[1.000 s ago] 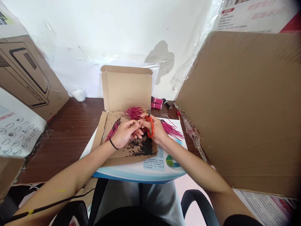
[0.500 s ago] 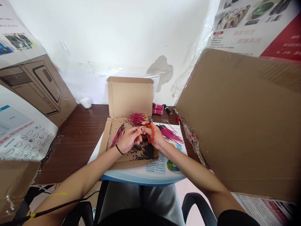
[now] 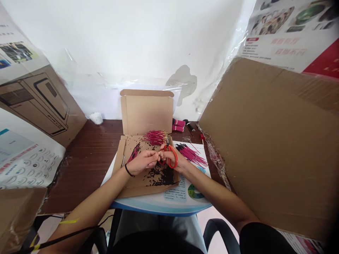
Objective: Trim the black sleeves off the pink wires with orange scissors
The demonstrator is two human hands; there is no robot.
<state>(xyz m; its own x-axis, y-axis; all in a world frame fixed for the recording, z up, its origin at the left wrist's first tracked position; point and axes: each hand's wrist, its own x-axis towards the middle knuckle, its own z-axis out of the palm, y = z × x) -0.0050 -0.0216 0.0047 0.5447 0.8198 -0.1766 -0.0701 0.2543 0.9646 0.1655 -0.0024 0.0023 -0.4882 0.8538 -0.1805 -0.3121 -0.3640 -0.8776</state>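
Note:
My right hand (image 3: 177,159) grips red-handled scissors (image 3: 169,155), fingers through the loops, blades pointing away from me. My left hand (image 3: 141,161) pinches a thin pink wire at its fingertips, right beside the scissors. Both hands hover over an open flat cardboard box (image 3: 144,183). Black cut bits (image 3: 160,175) lie scattered on the box floor. A fan of pink wires with bare tips (image 3: 156,137) lies at the box's far side, a small row of pink wires (image 3: 134,153) at its left.
More pink wires (image 3: 191,153) lie on a white printed board (image 3: 182,197) right of the box. A bundled pink wire pack (image 3: 178,125) and a black tool (image 3: 188,124) sit near the wall. Large cardboard sheets (image 3: 267,141) stand right; a printed carton (image 3: 39,102) stands left.
The view has shifted a little, so everything sits lower in frame. My hands stay together over the box; the scissors' handle loops now look spread wider apart.

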